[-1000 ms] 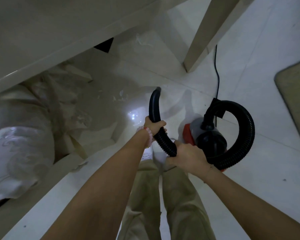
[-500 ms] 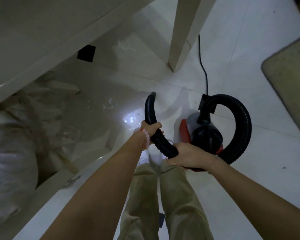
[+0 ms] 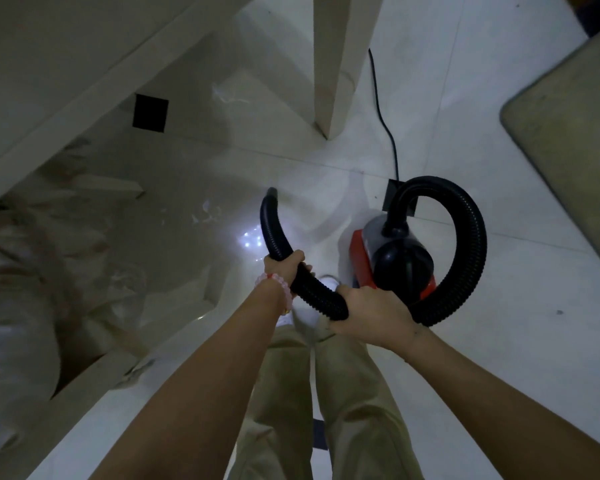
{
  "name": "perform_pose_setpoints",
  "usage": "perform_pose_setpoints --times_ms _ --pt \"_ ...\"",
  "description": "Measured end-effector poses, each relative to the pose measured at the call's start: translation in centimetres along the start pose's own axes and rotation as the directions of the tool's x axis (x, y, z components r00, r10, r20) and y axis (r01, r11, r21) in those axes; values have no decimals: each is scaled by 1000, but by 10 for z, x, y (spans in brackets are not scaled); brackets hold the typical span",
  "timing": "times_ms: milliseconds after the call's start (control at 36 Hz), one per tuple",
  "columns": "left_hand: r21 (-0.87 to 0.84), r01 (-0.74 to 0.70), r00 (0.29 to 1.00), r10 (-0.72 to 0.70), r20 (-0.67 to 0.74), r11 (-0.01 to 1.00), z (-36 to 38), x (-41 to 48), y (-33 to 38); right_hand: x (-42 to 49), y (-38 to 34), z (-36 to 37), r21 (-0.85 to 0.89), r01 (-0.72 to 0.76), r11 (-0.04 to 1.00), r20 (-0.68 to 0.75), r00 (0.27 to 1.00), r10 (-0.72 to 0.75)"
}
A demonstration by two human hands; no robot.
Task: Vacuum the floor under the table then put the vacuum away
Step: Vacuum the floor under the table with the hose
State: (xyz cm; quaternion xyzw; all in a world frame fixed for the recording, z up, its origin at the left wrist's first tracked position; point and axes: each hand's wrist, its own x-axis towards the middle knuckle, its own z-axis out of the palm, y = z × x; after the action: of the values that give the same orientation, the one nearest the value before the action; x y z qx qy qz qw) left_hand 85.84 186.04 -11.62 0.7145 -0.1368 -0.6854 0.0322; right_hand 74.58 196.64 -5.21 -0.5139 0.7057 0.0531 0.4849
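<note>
A small red and black vacuum [image 3: 395,258] stands on the white tiled floor [image 3: 499,341] by my feet. Its black ribbed hose [image 3: 465,244] loops up from the body, round to the right and back to my hands. My right hand [image 3: 371,313] grips the hose low in the loop. My left hand [image 3: 283,265], with a pink bead bracelet, grips it nearer the nozzle. The nozzle end [image 3: 269,202] curves up and forward over the floor under the pale table [image 3: 66,81]. Small white scraps [image 3: 208,213] lie on the floor ahead of the nozzle.
A table leg [image 3: 340,64] stands ahead, with the vacuum's black cord [image 3: 383,109] running past it. A beige mat [image 3: 568,133] lies at the right. A white cloth-covered bulk [image 3: 14,306] and chair parts fill the left. A black square [image 3: 150,113] marks the floor under the table.
The view has shifted, so the table leg and floor mark sit more to the left. Both hands keep their grip on the hose, which has hardly moved.
</note>
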Motion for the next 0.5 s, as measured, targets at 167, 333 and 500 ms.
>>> perform_pose_setpoints --times_ms 167,333,500 --pt "-66 6 1000 -6 -2 998 -15 -4 7 6 -9 -6 -153 101 983 -106 987 -118" --pt "-93 32 998 -37 -55 995 -37 -4 5 17 -20 -1 -180 154 972 -14 987 -159" --pt "-200 56 991 -79 -105 978 -63 1 -13 24 -31 10 -198 195 961 80 980 -182"
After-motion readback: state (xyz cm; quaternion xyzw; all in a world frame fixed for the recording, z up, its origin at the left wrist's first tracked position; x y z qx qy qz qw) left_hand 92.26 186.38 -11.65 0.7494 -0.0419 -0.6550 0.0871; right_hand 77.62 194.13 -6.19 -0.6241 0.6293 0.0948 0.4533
